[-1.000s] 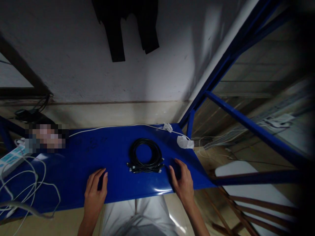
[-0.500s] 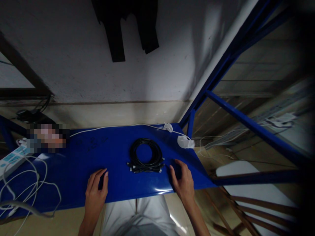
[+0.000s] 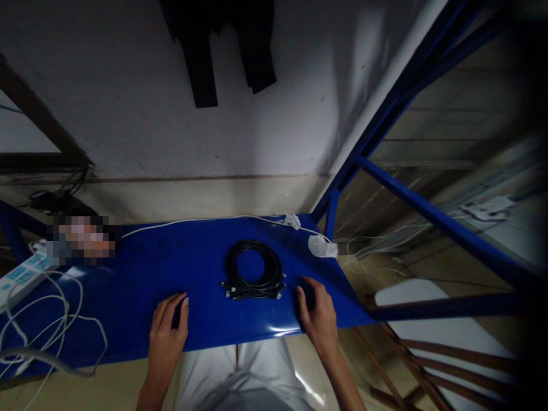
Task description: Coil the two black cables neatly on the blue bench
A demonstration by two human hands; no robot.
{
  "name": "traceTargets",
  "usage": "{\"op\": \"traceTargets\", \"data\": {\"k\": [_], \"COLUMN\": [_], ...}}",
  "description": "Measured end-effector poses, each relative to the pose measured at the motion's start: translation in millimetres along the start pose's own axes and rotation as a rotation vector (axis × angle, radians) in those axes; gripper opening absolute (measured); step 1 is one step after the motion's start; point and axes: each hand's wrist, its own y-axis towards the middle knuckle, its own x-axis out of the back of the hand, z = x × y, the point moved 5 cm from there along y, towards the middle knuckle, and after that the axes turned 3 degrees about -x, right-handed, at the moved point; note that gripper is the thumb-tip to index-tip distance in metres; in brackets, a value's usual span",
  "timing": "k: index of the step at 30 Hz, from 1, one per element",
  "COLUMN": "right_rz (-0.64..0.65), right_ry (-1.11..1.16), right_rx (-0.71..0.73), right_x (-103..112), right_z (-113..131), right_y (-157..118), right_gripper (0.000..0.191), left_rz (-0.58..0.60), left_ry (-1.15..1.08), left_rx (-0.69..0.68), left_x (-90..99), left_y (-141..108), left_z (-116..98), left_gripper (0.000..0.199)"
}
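Black cable coil lies flat on the blue table, between my 2 hands and a bit farther from me; plugs poke out both sides at its near edge. Left hand: fingers lightly curled, thumb moderately apart, nothing held. Right hand: thumb and fingers wider, nothing held, nearer the coil but not touching. Can't tell if fingertips touch the table. I see no tie, so I'd treat the bundle as loose: grip it from 2 sides, catch every strand, keep it level, never tug a lone plug or loops may slip.
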Motion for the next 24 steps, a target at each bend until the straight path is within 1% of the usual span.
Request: {"op": "traceTargets", "data": {"k": [9, 24], "right_rz": [-0.011, -0.009], "right_ry": [-0.010, -0.017], "right_rx": [0.010, 0.022], "right_x": [1.3, 0.1], "right_z": [2.2, 1.3], "right_y": [1.0, 0.9], "right_gripper": [0.041, 0.039], "left_rz": [-0.013, 0.005], "left_ry": [0.000, 0.016], "left_rx": [-0.018, -0.020], "left_x": [0.3, -0.5], "left_y": [0.7, 0.2], "left_z": [-0.8, 0.5], "left_gripper": [0.018, 0.019]}}
